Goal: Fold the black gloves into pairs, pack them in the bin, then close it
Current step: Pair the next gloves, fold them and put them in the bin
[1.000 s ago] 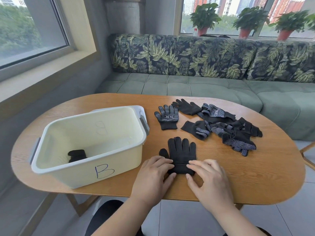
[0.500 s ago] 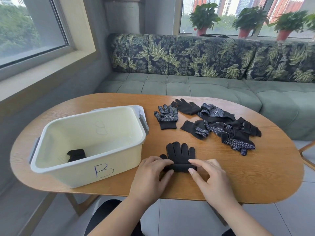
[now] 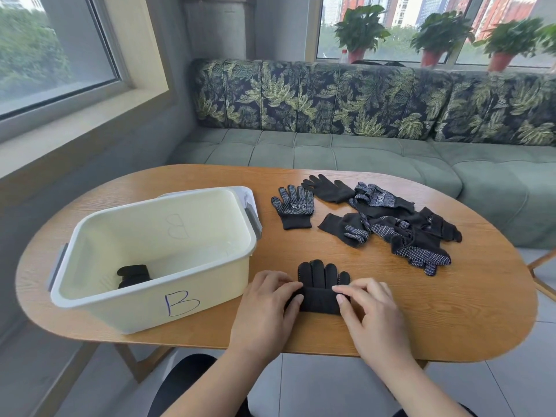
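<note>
— Where is the glove pair (image 3: 320, 288) found?
— On the desk (image 3: 451, 311), just beside the bin (image 3: 120, 308), with its cuff folded over the fingers.
— And each grip?
— The folded cuff is pinched by the left hand (image 3: 264, 305) and the right hand (image 3: 371, 314). 1 folded pair (image 3: 134, 275) is seen inside the bin, and loose gloves (image 3: 391, 227) are piled farther back.
</note>
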